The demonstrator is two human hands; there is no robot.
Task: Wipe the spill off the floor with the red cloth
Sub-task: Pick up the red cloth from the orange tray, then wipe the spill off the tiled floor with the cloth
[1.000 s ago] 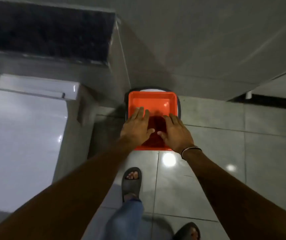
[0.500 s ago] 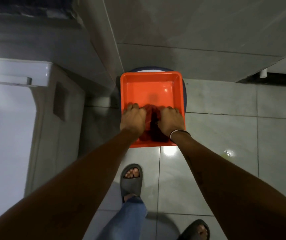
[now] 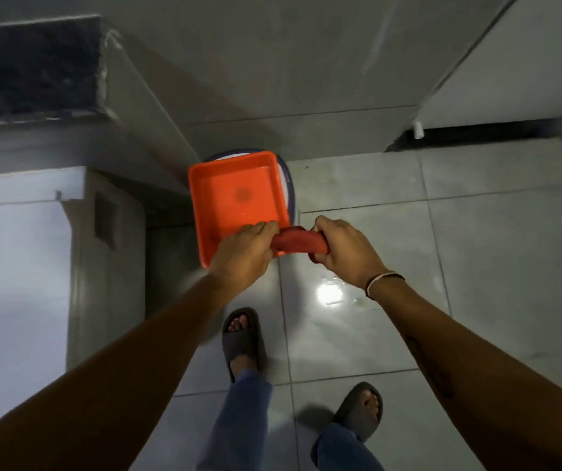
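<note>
While I watch from far away, my left hand [image 3: 243,254] and right hand [image 3: 345,249] each squeeze one end of the rolled red cloth [image 3: 298,243], so it lies sideways, from nine to three o'clock, over the near corner of the orange tub [image 3: 235,195]. Both fists are closed tight on it. I think the shiny wet spill [image 3: 335,294] on the floor tiles [image 3: 476,266] sits at about five o'clock from the cloth, nearer my right hand, so that hand should carry it down.
</note>
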